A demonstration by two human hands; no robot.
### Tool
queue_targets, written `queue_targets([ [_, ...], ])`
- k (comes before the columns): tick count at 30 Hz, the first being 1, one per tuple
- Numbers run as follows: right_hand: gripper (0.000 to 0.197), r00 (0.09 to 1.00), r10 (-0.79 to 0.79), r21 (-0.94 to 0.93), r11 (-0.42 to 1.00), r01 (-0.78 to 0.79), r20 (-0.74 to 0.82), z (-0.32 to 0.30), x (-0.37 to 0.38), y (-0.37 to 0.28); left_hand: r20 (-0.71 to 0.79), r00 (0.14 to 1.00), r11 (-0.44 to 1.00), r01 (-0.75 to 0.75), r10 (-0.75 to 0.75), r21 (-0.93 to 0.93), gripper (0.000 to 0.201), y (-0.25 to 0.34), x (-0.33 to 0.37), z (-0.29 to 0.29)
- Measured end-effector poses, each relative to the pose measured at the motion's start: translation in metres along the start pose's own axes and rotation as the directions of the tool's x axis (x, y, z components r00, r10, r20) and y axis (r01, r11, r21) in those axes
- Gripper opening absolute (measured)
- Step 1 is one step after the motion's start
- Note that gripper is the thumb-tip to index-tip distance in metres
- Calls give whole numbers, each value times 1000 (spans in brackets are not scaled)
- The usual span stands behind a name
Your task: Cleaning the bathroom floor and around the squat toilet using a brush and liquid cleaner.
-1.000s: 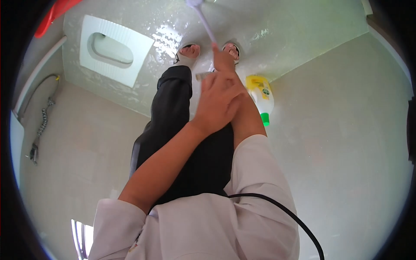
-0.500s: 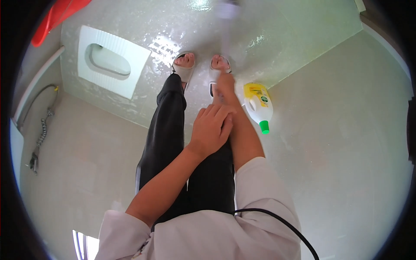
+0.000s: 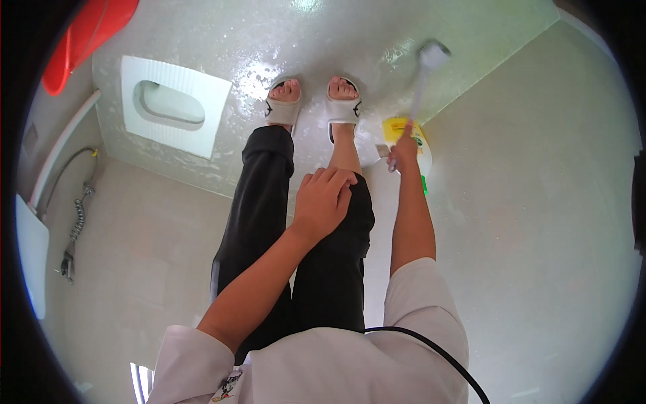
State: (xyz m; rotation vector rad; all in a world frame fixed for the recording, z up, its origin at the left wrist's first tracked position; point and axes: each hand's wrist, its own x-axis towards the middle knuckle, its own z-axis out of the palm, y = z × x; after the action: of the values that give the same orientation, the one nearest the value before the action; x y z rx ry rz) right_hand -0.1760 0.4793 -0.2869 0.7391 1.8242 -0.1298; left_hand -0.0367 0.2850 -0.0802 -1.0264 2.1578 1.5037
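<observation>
My right hand (image 3: 404, 149) is closed round the handle of a long white scrubbing brush (image 3: 418, 91). The brush head (image 3: 433, 54), slightly blurred, is at the far right over the wet floor near the wall. Partly hidden behind this hand and forearm is a white bottle (image 3: 424, 156) with a yellow label and green cap. My left hand (image 3: 325, 202) lies on my right knee with its fingers stretched out and holds nothing.
A white squat toilet (image 3: 171, 104) is set in the wet, shiny floor (image 3: 269, 34) at the left. A red plastic container (image 3: 91, 34) is at the far left. A coiled hose (image 3: 78, 222) hangs on the left wall. My sandalled feet (image 3: 343, 97) stand between toilet and bottle.
My right hand has swung rightward from in front of my right foot, carrying the brush to the right. My left hand stays on the knee.
</observation>
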Motion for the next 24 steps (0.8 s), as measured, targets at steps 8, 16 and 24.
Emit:
queue_targets([
  [8,65,914,-404,-226,889,399,23,124,-32,-31,-98,992,996,-85,84,-10,14,-10,-4,-1],
  [16,83,370,-905,-692,406,597,-211,73,58,-81,-194,970,989,-138,146,52,14,21,23,24],
  [24,94,994,-102,-137,986,94,-51,1,-20,-2,-123,992,997,23,-14,73,12,-8,17,-23],
])
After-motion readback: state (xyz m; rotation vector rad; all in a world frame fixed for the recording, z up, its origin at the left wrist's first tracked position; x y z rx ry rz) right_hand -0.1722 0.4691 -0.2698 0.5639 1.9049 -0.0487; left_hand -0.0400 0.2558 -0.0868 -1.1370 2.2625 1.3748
